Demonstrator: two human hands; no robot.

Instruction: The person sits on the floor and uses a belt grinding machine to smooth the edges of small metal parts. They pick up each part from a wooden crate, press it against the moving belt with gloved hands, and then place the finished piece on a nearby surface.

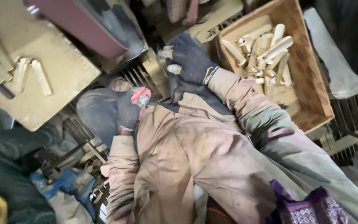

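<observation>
While your right hand (191, 58) reaches forward in its dark knitted glove, its fingers are curled shut around a pale wooden piece (167, 54), whose ends stick out at the thumb side and below the palm. That piece sits just left of the wooden crate (311, 83), which lies to the right of your wrist and holds a loose heap of similar pale wooden sticks (266, 49) piled at its far end (several lean across one another). Your right sleeve (245, 99), dusty and tan, runs back from the glove's striped cuff along the crate's near wall.

Your left hand (129, 110) hangs lower and closer to your body, in a dark glove with pink and red patches at the fingertips. Its fingers look bent inward, but you cannot tell whether they grip anything, since the blur hides what lies under them. It hovers near a rounded dark grey shape (96, 112).

At the upper left stands a dusty tan work surface (63, 66), with two short wooden pieces (32, 76) lying side by side on it, well apart from both hands. Beyond it slants a dark red belt (83, 23). A blue cloth (63, 184) lies at the lower left, and a purple patterned fabric (307, 209) shows at the lower right.
</observation>
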